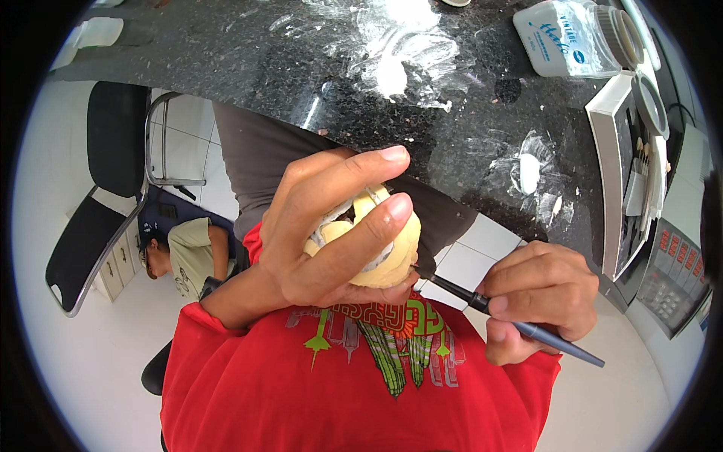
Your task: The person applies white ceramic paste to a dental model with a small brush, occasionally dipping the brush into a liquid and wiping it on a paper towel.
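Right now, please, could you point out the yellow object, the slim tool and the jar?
Yellow object [399, 256], head view: on its outer side.
Slim tool [476, 301], head view: on its black section.
Jar [566, 44], head view: on its printed side.

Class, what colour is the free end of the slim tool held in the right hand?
The free end is blue-grey, best seen in the head view.

Black chair [118, 137], another person [192, 252], tiled floor [187, 114]

White tiled floor [184, 114], black chair [117, 135], pale drawers [124, 260], speckled black countertop [248, 75]
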The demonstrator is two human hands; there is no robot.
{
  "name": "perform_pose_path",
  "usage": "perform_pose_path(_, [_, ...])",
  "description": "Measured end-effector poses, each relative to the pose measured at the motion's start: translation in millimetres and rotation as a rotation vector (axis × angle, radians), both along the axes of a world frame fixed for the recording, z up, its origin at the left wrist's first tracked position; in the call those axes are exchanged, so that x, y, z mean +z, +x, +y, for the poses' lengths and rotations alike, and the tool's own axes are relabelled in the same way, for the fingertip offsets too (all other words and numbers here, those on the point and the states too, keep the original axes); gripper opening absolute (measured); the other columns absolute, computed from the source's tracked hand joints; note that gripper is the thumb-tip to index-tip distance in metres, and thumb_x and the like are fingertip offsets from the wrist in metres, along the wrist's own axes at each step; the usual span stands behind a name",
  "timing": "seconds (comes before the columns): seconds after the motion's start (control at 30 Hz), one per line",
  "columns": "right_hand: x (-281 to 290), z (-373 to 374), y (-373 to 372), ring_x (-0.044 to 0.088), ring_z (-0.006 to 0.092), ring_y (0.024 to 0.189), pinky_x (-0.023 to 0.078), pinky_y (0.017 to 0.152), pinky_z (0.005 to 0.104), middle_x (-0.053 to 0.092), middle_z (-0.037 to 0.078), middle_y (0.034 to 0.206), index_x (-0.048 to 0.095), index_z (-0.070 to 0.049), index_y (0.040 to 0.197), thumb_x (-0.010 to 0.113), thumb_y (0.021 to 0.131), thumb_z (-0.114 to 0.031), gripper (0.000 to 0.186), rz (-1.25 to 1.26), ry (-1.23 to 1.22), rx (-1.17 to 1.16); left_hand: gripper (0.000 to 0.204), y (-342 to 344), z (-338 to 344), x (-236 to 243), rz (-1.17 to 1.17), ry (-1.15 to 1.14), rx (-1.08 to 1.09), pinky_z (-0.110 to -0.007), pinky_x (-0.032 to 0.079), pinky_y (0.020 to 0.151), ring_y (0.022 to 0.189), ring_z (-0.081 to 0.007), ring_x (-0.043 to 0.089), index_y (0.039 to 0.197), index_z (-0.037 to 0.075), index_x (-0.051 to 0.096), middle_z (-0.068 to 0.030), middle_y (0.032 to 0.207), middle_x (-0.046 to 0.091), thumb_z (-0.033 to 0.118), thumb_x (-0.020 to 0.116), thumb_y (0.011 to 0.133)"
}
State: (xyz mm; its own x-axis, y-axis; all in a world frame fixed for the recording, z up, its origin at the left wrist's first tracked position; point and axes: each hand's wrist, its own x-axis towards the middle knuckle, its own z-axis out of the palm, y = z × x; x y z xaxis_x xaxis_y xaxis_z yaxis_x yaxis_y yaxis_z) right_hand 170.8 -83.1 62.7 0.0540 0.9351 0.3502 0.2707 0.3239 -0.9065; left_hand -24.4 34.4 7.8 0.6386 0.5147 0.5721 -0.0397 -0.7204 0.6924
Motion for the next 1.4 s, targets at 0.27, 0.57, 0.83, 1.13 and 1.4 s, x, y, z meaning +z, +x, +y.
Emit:
perform_pose_path(0.27, [-0.1,-0.2,-0.6,0.063,0.0202,0.055,0.052,0.046,0.0267,0.065,0.009,0.072,0.064,-0.002,0.082,0.075,0.062,0.000,0.022,-0.003,0.003,-0.015,0.063,0.1,0.2,-0.8,0.001,0.017,0.007,-0.035,0.052,0.072,0.090,-0.0277,0.060,0.118,0.007,0.058,-0.0223,0.121,0.058,0.019,0.084,0.062])
perform_pose_path(0.57, [-1.1,-1.6,1.4,0.064,0.0208,0.055,0.052,0.046,0.0272,0.065,0.010,0.072,0.064,-0.001,0.082,0.075,0.063,0.000,0.022,0.005,0.015,-0.003,0.065,-0.8,-0.7,0.3,0.014,-0.007,0.000,-0.036,0.052,0.074,0.092,-0.0286,0.059,0.119,0.007,0.058,-0.0227,0.121,0.057,0.021,0.085,0.062])
perform_pose_path(0.83, [-2.1,-2.0,1.3,0.064,0.0214,0.056,0.053,0.047,0.0277,0.065,0.011,0.072,0.064,-0.001,0.083,0.076,0.064,0.000,0.023,0.022,0.019,-0.006,0.066,-0.3,-1.4,1.5,0.015,-0.027,-0.010,-0.036,0.052,0.075,0.094,-0.0290,0.059,0.120,0.007,0.057,-0.0234,0.122,0.056,0.023,0.085,0.063])
perform_pose_path(1.13, [-1.3,-1.6,0.8,0.064,0.0214,0.056,0.053,0.047,0.0274,0.065,0.011,0.072,0.064,0.000,0.081,0.077,0.062,0.000,0.023,0.042,0.024,-0.018,0.065,-2.9,0.0,0.3,0.015,-0.001,0.001,-0.035,0.052,0.073,0.093,-0.0289,0.059,0.119,0.006,0.058,-0.0243,0.122,0.056,0.028,0.086,0.064])
perform_pose_path(1.4, [-1.2,-0.8,-0.1,0.063,0.0206,0.055,0.053,0.046,0.0274,0.065,0.011,0.071,0.063,0.000,0.082,0.076,0.064,-0.001,0.022,0.023,0.031,-0.002,0.066,-1.4,-0.8,2.5,0.041,0.000,-0.014,-0.036,0.051,0.076,0.095,-0.0299,0.059,0.121,0.007,0.056,-0.0244,0.122,0.055,0.037,0.082,0.068])
